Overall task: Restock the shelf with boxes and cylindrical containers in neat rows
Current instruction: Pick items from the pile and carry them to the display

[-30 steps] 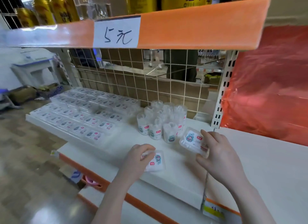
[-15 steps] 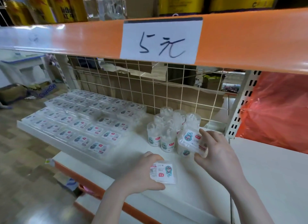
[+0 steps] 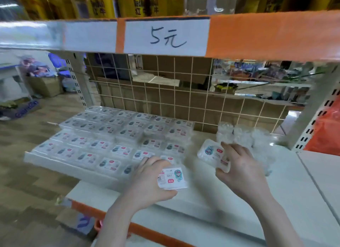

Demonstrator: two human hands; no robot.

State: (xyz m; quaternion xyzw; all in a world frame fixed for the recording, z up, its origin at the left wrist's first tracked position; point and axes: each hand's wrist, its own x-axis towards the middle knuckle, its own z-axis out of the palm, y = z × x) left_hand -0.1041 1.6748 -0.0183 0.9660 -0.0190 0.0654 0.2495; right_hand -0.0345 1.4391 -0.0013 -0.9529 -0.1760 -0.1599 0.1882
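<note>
Our left hand (image 3: 147,180) grips a small flat box (image 3: 172,178), fingers curled over its top edge, thumb under. It's a clear plastic case w/ rounded corners and a white printed label: teal cartoon figure, red tag, barcode on the left side. We hold it just above the white shelf (image 3: 211,195), near the front edge, right beside the laid-out rows.

Our right hand (image 3: 239,166) pinches a second box (image 3: 211,154) of the same kind, tilted, label up, fingers wrapped round its right end. It sits just in front of the cylindrical containers (image 3: 239,134): clear, shiny plastic tubs, blurred, clustered at the back near the wire grid (image 3: 174,99).

Rows of boxes (image 3: 110,136) cover the shelf's left part, glossy lids, same labels, approx. even lines; the back ones sit higher.

Shelf is smooth white metal w/ orange front strip. Above, an orange rail carries a handwritten paper price tag (image 3: 166,38), yellow cans (image 3: 103,3) on top.
</note>
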